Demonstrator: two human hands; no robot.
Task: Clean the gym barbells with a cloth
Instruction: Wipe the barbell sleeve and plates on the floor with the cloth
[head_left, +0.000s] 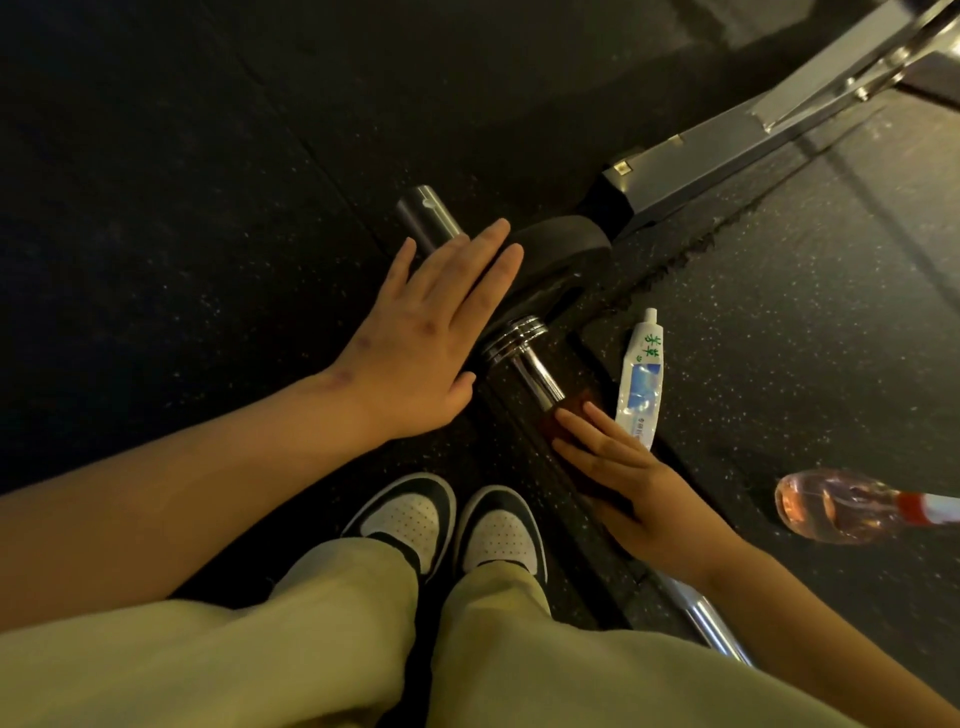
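Note:
A chrome barbell (524, 358) lies on the dark rubber floor, running from upper left to lower right. Its dark sleeve end (426, 213) points to the upper left. My left hand (431, 332) lies flat with straight fingers over the sleeve, just left of the chrome collar. My right hand (634, 483) presses with straight fingers on a dark reddish cloth (571, 410) wrapped on the shaft. The shaft reappears past my right wrist at the lower right.
A white toothpaste tube (641, 379) lies right of the bar. A clear bottle (852, 509) with pinkish liquid lies on its side further right. A grey metal machine frame (727, 150) with a black foot crosses the upper right. My shoes (452, 519) stand beside the bar.

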